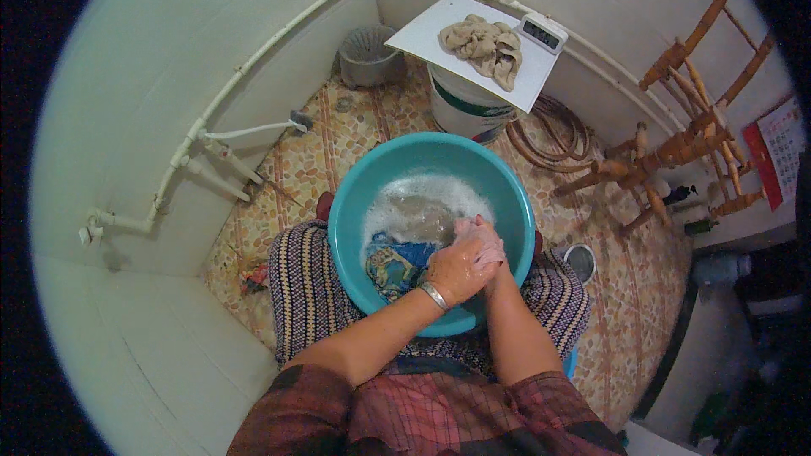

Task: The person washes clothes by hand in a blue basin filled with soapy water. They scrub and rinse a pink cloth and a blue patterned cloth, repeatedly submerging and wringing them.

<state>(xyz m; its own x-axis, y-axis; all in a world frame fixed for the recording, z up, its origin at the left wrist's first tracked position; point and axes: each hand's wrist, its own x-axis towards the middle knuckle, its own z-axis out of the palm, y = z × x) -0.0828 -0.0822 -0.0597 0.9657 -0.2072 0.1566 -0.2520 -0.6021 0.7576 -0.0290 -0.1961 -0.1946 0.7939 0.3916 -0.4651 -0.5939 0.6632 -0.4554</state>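
A teal plastic basin (342, 202) with sudsy water rests between the person's knees. Over its right side my left hand (492, 256) and my right hand (460, 269) are pressed together on a wet pale pink cloth (479, 242). My right hand, with a silver bangle at its wrist, lies over the cloth and hides part of my left hand. Left of the hands, a blue patterned cloth (396, 263) lies partly in the water. White foam (415, 187) floats around the basin's far side.
Beyond the basin, a white board (423, 28) on a bucket (466, 104) bears a crumpled beige cloth (485, 47) and a digital clock (542, 33). A coiled hose (551, 139) and wooden chair-like frames (684, 133) stand right. A grey container (369, 57) is at the back wall.
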